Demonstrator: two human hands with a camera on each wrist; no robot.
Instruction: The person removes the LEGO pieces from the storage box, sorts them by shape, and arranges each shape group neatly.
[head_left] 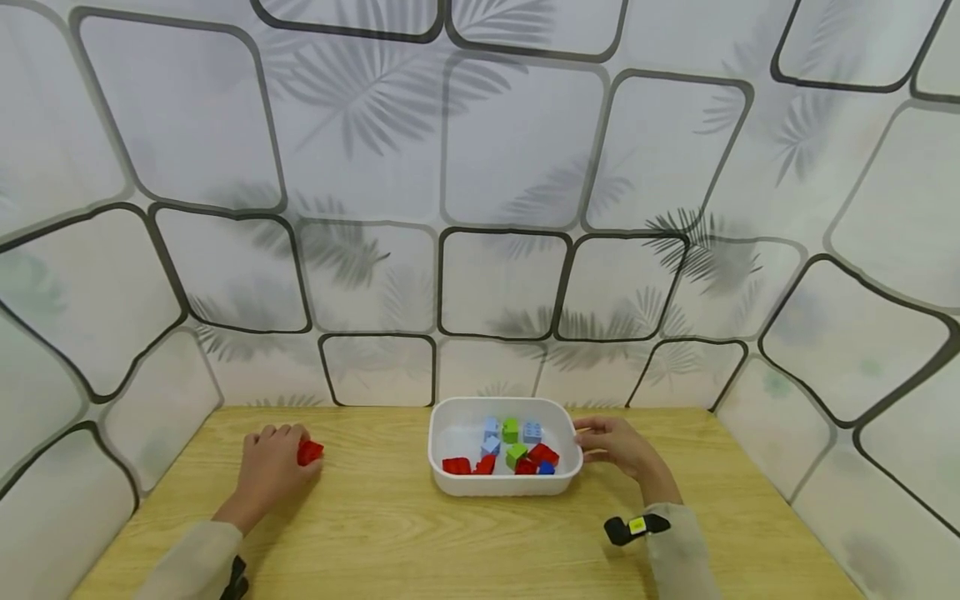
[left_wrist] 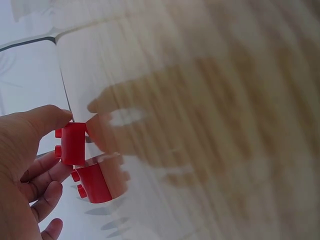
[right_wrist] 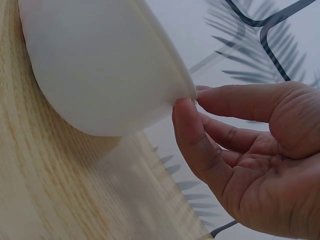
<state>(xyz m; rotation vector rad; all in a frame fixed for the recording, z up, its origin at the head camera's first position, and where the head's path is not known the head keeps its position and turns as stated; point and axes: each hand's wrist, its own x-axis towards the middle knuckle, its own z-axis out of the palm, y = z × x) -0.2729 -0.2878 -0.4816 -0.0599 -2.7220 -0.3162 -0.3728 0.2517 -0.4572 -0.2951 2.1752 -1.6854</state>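
Note:
On the left side of the table, my left hand (head_left: 272,467) pinches a red toy brick (left_wrist: 73,143) between thumb and fingers. A second red toy brick (left_wrist: 95,184) is right beside it, close to the fingertips. At the middle back stands a white plastic tub (head_left: 504,487) with several bricks in it: red bricks (head_left: 456,466), light blue bricks (head_left: 532,432), green bricks (head_left: 516,454) and a dark blue brick (head_left: 547,468). My right hand (head_left: 621,447) pinches the tub's right rim, thumb and fingertips on either side of its edge in the right wrist view.
The pale wooden table (head_left: 375,542) reaches back to a patterned curtain (head_left: 375,292), which also closes in both sides. A black strap with a yellow label (head_left: 637,525) sits on the right sleeve.

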